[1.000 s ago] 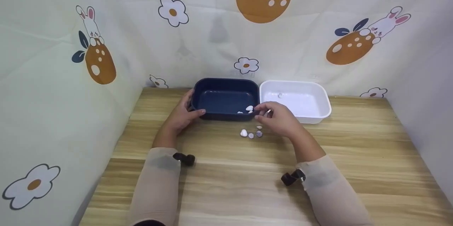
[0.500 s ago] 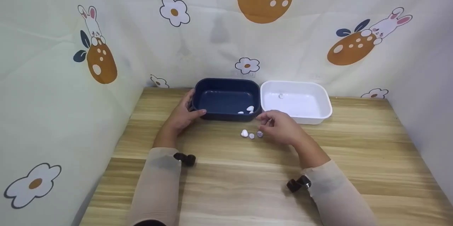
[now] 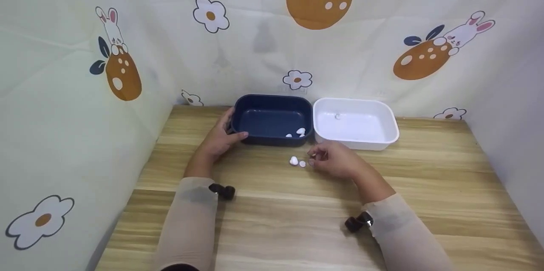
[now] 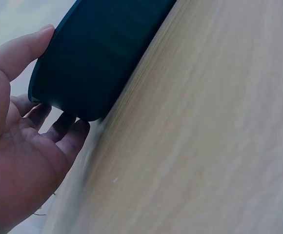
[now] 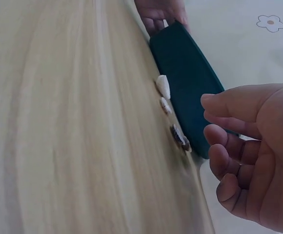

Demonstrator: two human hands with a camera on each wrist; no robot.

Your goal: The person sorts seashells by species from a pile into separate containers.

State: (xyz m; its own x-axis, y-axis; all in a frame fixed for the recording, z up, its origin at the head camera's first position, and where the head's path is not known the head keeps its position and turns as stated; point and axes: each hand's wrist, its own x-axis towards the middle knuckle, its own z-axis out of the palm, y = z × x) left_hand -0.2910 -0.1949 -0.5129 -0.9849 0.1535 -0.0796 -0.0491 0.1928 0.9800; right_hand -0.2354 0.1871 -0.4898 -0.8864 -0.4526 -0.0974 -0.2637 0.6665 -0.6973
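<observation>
From here I judge the small white shell-like piece [image 5: 163,87] light, hard, maybe brittle — pinch its sides; right hand [image 3: 336,159] loosely curled, empty — left hand [image 3: 218,137] gripping the navy rectangular plastic tub [image 3: 272,140].

Upright navy tub [image 3: 272,140], white shells [image 3: 301,131] in its near right corner, small shells [image 3: 293,161] just outside.

Rabbit-and-flower printed cloth [image 3: 361,50] behind a wood-grain tabletop [image 3: 272,220]
</observation>
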